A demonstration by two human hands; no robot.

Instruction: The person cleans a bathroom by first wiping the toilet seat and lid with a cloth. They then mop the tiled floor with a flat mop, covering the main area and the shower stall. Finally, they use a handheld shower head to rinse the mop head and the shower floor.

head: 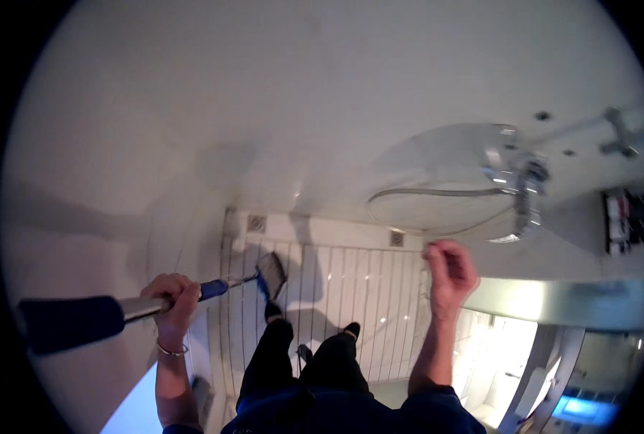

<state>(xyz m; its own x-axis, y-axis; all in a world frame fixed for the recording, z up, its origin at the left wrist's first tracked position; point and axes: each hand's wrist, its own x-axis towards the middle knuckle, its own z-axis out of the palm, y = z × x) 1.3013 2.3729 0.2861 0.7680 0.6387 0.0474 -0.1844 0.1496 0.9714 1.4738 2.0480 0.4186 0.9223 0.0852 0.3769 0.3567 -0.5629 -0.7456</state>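
Observation:
My left hand (174,298) is wrapped around the metal pole (143,308) of a long-handled cleaning mop. A thick dark-blue grip (72,324) covers the pole's near end, and a blue sleeve (212,289) sits below my hand. The flat grey mop head (271,275), blue-edged, is beside my left shoe at the grooved floor; whether it touches the floor is hard to tell. My right hand (453,271) hangs in the air with curled fingers drawn to the thumb, and nothing shows in it. It is nearest the looping shower hose (435,192).
A chrome shower mixer (522,173) juts from the pale wall (300,81). Square drains (256,223) lie along the floor edge. Small items fill a wall shelf (619,222). A glass panel edge (560,304) is at right. My shoes (353,329) stand on the grooved floor (376,304).

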